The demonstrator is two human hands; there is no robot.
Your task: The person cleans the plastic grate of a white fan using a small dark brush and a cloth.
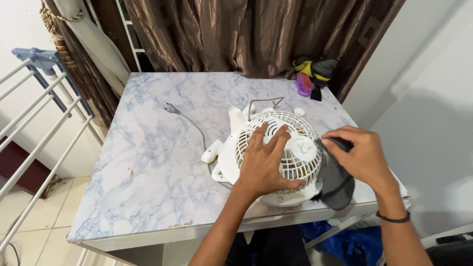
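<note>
A marble-patterned table (148, 162) fills the middle of the frame. At centre right lies a white fan (276, 157), grille upward. The left hand (263, 165) rests flat on the grille, fingers spread, gripping nothing. The right hand (359, 155) pinches a dark grey cloth (337, 184) against the fan's right edge. A grey plug (171, 108) lies upper left of the fan.

Left hand (266, 160) flat, fingers spread, palm down; right hand (357, 150) curled, gripping.
</note>
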